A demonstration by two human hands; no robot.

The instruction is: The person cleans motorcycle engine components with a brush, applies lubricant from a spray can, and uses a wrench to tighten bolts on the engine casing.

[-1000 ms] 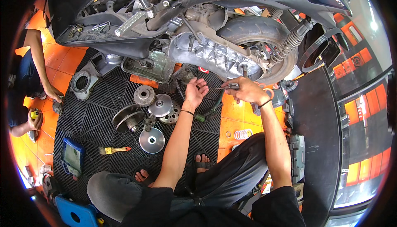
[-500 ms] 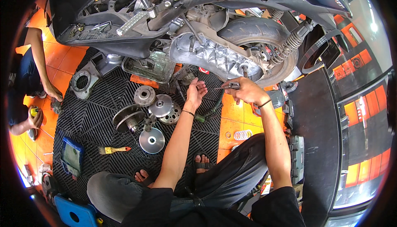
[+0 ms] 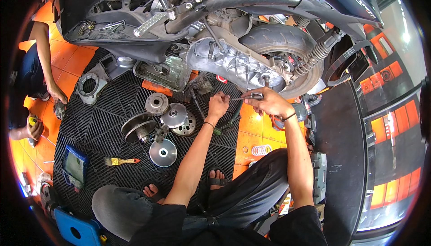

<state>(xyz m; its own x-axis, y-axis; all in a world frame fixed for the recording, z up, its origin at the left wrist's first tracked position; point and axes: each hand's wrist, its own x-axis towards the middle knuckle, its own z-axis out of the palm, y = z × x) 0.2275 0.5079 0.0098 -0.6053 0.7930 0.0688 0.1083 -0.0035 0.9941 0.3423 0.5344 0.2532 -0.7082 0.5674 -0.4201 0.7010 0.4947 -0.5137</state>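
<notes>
In front of the scooter's bare metal transmission case [image 3: 233, 64], my two hands come close together. My right hand [image 3: 271, 103] is closed on a small slim metal tool [image 3: 257, 96] with a thin tip; its exact kind does not show. That tip points left toward my left hand [image 3: 218, 105], whose fingers are drawn together in a pinch. Whatever is between those fingers is too small to make out. Below and left of the hands, on the black ribbed mat, lie a metal pulley disc [image 3: 163, 152], a clutch bell [image 3: 175, 115] and a round hub plate [image 3: 157, 104].
A paintbrush [image 3: 122, 161] and a blue-framed tray [image 3: 75, 166] lie on the mat [image 3: 103, 129]. Near my right knee are a white coil spring [image 3: 261, 150] and a nut. The rear wheel [image 3: 280, 39] is beyond. Another person's hand [image 3: 57, 94] holds a part at left.
My left hand's fingers have closed from an open, palm-up pose into a pinch beside the tool's tip. My right hand keeps its hold on the tool.
</notes>
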